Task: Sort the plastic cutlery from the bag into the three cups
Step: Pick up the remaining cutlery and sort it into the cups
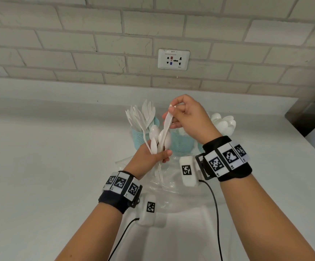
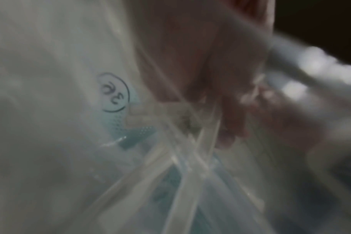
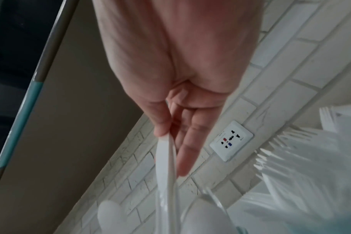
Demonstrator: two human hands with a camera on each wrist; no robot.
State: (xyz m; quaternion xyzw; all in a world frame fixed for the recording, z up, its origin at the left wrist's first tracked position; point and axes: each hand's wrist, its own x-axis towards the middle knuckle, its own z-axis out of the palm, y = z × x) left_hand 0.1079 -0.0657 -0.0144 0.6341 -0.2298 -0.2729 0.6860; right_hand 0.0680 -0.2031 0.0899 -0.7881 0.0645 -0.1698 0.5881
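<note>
Glossy white plastic spoons (image 1: 157, 141) fanned in left hand (image 1: 149, 159), right hand (image 1: 187, 117) pinching one slim handle (image 1: 169, 120), perforated teal cups (image 1: 182, 141) behind

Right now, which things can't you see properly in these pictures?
- Middle teal mesh cup, head view: the right hand covers its contents.
- Right teal cup, head view: hidden behind the right wrist; only its white plastic spoons show.
- Clear plastic bag, head view: contents unclear behind glare and wrist cameras.
- White cutlery bundle gripped by the left hand: left wrist view too blurred to count.
</note>
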